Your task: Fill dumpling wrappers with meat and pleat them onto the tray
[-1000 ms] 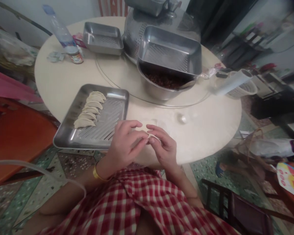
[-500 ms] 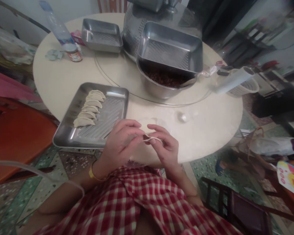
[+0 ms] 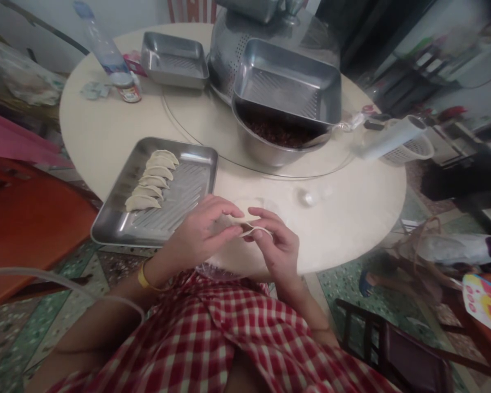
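Both my hands meet over the near edge of the round table (image 3: 106, 136). My left hand (image 3: 200, 237) and my right hand (image 3: 276, 245) pinch a pale dumpling wrapper (image 3: 251, 229) between their fingertips; its folded edge shows between them. A small stack of round wrappers (image 3: 249, 207) lies on the table just beyond my fingers. To the left a steel tray (image 3: 180, 202) holds a row of several folded dumplings (image 3: 151, 183). A steel bowl of dark filling (image 3: 276, 134) stands further back.
An empty steel tray (image 3: 288, 87) rests tilted on the filling bowl; another (image 3: 174, 60) sits far left. A plastic bottle (image 3: 102, 46), a small jar (image 3: 129, 93), a colander (image 3: 229, 49), a white basket (image 3: 411, 147) and a dough lump (image 3: 305, 197) also stand there. A red chair (image 3: 28, 218) is left.
My hands have kept working the wrapper's edge, fingers shifting slightly; the wrapper's rim now shows more between the fingertips. The view has drifted a little.
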`<state>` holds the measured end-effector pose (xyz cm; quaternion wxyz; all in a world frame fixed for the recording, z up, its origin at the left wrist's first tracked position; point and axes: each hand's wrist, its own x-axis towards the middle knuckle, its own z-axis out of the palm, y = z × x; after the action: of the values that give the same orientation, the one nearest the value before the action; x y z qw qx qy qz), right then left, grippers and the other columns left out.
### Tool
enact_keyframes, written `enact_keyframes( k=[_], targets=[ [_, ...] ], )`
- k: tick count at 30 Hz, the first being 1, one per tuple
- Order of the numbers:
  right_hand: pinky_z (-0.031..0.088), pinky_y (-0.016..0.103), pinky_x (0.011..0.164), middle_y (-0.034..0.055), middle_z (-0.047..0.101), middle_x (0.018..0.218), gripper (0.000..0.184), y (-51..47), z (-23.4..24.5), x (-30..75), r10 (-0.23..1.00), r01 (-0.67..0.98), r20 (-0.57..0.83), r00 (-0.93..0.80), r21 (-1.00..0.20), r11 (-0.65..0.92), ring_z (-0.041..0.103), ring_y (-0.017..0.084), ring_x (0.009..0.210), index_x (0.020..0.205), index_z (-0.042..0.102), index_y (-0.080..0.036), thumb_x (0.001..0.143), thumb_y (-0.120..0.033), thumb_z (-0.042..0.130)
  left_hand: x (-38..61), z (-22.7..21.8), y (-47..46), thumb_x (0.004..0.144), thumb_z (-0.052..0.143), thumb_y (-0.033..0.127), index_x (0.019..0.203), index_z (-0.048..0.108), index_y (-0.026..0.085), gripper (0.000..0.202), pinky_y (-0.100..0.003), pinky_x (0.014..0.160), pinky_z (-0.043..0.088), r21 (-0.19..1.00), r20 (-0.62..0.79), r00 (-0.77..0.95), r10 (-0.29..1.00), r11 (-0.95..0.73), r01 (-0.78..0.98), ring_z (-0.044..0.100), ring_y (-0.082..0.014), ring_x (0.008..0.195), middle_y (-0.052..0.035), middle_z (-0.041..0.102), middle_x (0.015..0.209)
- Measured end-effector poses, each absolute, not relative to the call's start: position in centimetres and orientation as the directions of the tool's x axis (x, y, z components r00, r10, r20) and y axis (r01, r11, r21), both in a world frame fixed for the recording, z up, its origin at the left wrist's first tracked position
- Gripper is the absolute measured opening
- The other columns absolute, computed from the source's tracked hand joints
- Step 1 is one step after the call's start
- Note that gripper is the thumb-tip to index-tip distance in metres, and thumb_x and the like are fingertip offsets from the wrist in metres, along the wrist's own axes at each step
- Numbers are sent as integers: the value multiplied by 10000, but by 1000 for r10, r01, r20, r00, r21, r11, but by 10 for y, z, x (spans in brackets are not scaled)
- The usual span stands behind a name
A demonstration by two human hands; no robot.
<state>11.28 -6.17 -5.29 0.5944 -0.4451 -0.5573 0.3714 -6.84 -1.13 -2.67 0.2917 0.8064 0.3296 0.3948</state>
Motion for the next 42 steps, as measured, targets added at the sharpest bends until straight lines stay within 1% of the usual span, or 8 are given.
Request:
enact_keyframes(
  k=[5,11,14,17,27,32,38,42],
  targets=[
    [619,431,904,27,749,1021,74,-61,-50,111,935,36,345,86,-939,343,698,219,1081,930,741,-291,887,-305,682,-65,-25,-10,917,619,214,948,658,220,50,-317,822,497,704,491,508,708,-666,248,637,-158,895,-23,696,924],
    [623,367,857,26,727,1144,116,-59,-53,108,929,4,337,151,-940,340,686,193,1101,979,703,-289,865,-270,708,-63,-23,-10,902,628,203,888,648,221,30,-323,799,486,696,510,501,699,-678,237,628,-160,859,-15,694,886],
    [609,322,851,12,745,1045,75,-58,-51,107,919,-1,369,139,-928,373,682,180,1114,925,692,-279,869,-230,700,-63,-20,-10,911,618,200,874,638,222,47,-314,793,480,692,501,528,686,-684,232,622,-157,855,-4,688,867],
    [595,343,894,18,749,948,29,-57,-48,107,915,46,388,115,-922,385,681,189,1117,894,689,-261,879,-237,686,-64,-17,-10,912,619,197,874,646,224,54,-307,787,473,681,502,538,677,-693,235,611,-156,850,1,683,862],
    [624,348,838,68,717,1174,109,-60,-50,108,906,172,421,50,-897,407,673,202,1145,984,714,-256,887,-226,673,-64,-19,-11,908,617,180,852,635,197,61,-291,768,473,688,503,495,708,-675,267,601,-139,797,11,673,814],
    [616,329,858,54,709,1186,150,-59,-50,108,899,148,438,24,-891,430,675,182,1138,991,706,-264,866,-182,697,-62,-21,-12,908,620,178,874,624,204,43,-283,758,476,705,511,475,716,-665,244,601,-133,798,19,671,809],
    [611,273,680,72,702,1196,58,-60,-50,107,914,130,404,49,-909,395,699,192,1070,922,685,-228,865,-219,696,-62,-22,-14,916,608,178,865,647,202,68,-270,762,489,754,474,472,743,-619,218,614,-128,813,13,667,823],
    [622,328,737,83,718,1146,21,-59,-51,107,897,181,438,67,-889,420,690,217,1079,879,675,-227,888,-240,661,-65,-23,-15,922,610,173,941,670,206,72,-251,806,489,755,475,477,739,-621,209,621,-121,879,7,683,888]
  ],
)
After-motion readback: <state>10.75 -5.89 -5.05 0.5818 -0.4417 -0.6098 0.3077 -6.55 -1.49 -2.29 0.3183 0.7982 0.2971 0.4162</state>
